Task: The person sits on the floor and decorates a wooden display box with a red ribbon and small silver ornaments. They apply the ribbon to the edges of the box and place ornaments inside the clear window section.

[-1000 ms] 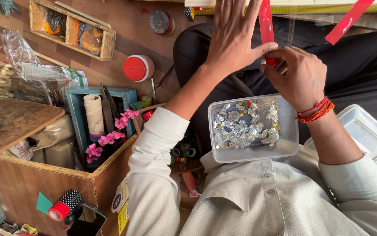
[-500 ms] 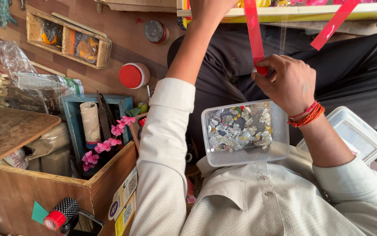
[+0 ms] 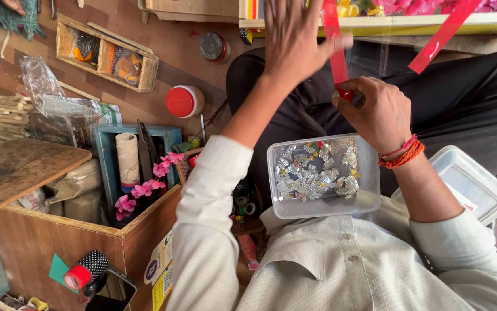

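My right hand [image 3: 375, 112] pinches the lower end of a red ribbon strip [image 3: 334, 52] that runs up to the top edge. My left hand [image 3: 297, 37] is raised with its fingers spread, and they rest against the same ribbon higher up. Below both hands a clear plastic tub [image 3: 369, 198] sits on my lap, filled with several small silver and coloured ornaments [image 3: 314, 170]. A second red ribbon strip [image 3: 441, 37] hangs slanted at the upper right.
A clear tub lid [image 3: 467, 184] lies at my right side. On the left stand a wooden box [image 3: 47, 242] with pink artificial flowers [image 3: 145, 187], a cardboard roll [image 3: 127, 161] and a red-capped jar [image 3: 182, 101]. A wooden tray [image 3: 104, 55] lies on the floor.
My left hand went up out of view along the ribbon and has come back down to its upper part. The right hand kept its pinch on the ribbon's lower end.
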{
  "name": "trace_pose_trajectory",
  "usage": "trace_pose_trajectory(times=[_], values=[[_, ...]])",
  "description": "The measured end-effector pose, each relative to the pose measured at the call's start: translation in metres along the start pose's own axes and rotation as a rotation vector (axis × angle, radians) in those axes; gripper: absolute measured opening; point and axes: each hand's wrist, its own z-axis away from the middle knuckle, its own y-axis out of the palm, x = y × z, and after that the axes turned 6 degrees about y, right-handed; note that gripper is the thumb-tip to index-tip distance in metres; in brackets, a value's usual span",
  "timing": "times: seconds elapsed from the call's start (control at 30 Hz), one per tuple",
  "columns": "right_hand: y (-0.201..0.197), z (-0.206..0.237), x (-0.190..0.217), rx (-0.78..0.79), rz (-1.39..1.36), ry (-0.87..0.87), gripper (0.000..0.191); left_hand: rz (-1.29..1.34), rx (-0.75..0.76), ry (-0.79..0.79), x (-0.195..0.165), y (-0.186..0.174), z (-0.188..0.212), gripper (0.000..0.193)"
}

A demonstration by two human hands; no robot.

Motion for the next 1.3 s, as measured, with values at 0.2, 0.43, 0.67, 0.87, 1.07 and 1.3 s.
trace_pose_trajectory(times=[0.2,0.43,0.67,0.87,1.07,1.3], values=[[0.005,0.001,-0.013,0.024,-0.009,-0.022,0.025,0.151,0.098,0.192,-0.029,-0.026,0.039,0.063],[0.011,-0.001,-0.025,0.04,-0.084,-0.001,0.033,0.284,0.075,0.045,-0.041,-0.044,0.035,0.057],[0.031,0.0,-0.043,0.079,-0.478,-0.012,0.025,0.222,0.066,-0.027,-0.046,-0.029,0.031,0.058],[0.046,-0.002,-0.056,0.193,-0.856,0.146,0.027,0.199,0.055,-0.016,-0.046,-0.023,0.031,0.06],[0.055,-0.009,-0.05,0.306,-0.788,0.24,0.023,0.283,-0.009,-0.01,-0.039,-0.022,0.021,0.042],[0.033,-0.001,-0.054,0.43,-0.939,0.274,0.03,0.425,0.033,0.11,-0.029,-0.028,0.021,0.015]])
